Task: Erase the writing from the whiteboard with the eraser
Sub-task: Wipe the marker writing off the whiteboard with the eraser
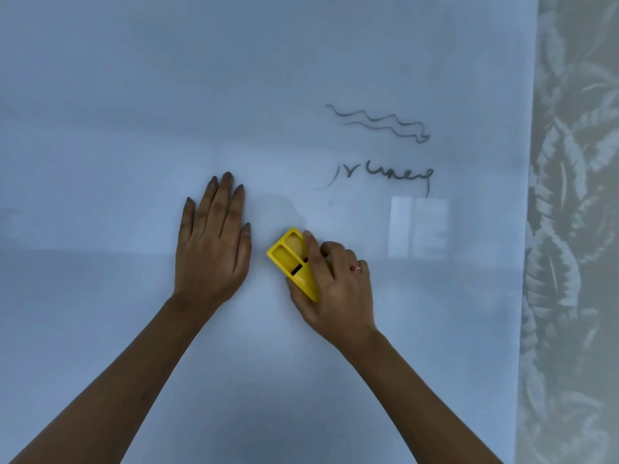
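A pale whiteboard (pixel 134 128) fills nearly the whole view. Left of centre, the person's left hand (pixel 214 242) lies flat on the board, fingers spread and pointing up, holding nothing; it appears to steady the body or the board. Just to its right, apart from it, the right hand (pixel 335 283) grips a yellow eraser (pixel 291 259), thumb under its lower edge and fingers curled over its right side, the plastic back facing the camera. The eraser seems pressed to the board, though its pad is hidden. A ring (pixel 355 268) shows on one finger. Up and to the right, well apart from the eraser, two dark marks remain: a scrawled word (pixel 385 175) and, above it, a double wavy line (pixel 378 123). At the far right edge hangs a leaf-patterned curtain (pixel 576 195). To do this step well, the eraser should probably travel up and right with its pad flat, pressing evenly, sweeping across each mark in overlapping strokes.
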### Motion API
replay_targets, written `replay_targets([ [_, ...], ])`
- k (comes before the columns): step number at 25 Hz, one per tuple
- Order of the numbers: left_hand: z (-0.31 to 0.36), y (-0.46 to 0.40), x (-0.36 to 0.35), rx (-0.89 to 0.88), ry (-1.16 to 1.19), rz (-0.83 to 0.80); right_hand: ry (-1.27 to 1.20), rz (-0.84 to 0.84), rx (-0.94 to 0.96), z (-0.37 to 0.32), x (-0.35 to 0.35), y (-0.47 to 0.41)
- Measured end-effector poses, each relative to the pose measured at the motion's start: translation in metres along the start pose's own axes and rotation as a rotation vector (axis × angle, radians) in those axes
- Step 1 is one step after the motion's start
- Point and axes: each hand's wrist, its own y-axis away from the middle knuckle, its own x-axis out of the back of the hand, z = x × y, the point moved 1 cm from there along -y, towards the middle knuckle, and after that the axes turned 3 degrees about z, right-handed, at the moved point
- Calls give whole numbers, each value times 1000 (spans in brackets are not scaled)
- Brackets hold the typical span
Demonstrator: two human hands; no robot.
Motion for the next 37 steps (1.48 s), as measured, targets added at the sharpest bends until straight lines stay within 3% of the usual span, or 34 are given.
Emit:
replay_targets([
  [3, -1, 0, 0, -2, 10, -15, 13, 38, -63, 43, 11, -3],
  [8, 0, 1, 1, -6, 0, -28, 44, 221, -585, 147, 38, -10],
  [11, 0, 1, 1, -13, -15, -25, 23, 269, -769, 152, 35, -26],
  [13, 1, 1, 1, -13, -21, -25, 31, 274, -701, 127, 27, -44],
  [18, -2, 0, -1, -16, -21, -5, 3, 115, -213, 7, -8, -75],
  [21, -1, 1, 0, -14, -3, 2, -7, 58, -85, -1, -11, -78],
  [24, -1, 0, 0, -12, 18, 2, 46, 108, -135, 47, 2, -79],
  [29, -2, -4, 5, -3, 51, 40, 121, 216, -621, 160, 38, -65],
  [32, -11, -33, 8, 9, 3, 116, 116, 219, -780, 183, 45, -62],
  [34, -18, -60, 4, 25, -23, 132, 116, 221, -769, 168, 39, -73],
  [37, -19, -84, -9, 15, -29, 107, 114, 192, -523, 104, 17, -100],
])
